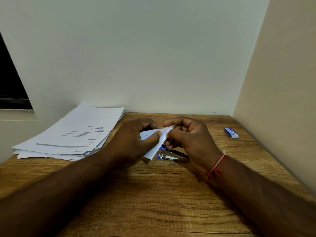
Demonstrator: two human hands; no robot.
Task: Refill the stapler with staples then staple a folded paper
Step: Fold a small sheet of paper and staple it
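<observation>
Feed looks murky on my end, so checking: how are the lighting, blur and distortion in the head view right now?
Head view: dim, warm light; forearms and left hand fall into deep shadow; right hand slightly soft; the folded paper stays bright and readable; the stapler is half shaded beneath the hands; wide-angle bending tilts the walls and the table edges; no glare.

The table is brown with wavy wood lines. The folded paper is white. The stapler is blue and silver. The little box is blue.

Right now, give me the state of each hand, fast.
Left hand: closed on the folded paper, thumb pressing it.
Right hand: closed, pinching the same paper's upper corner.
</observation>
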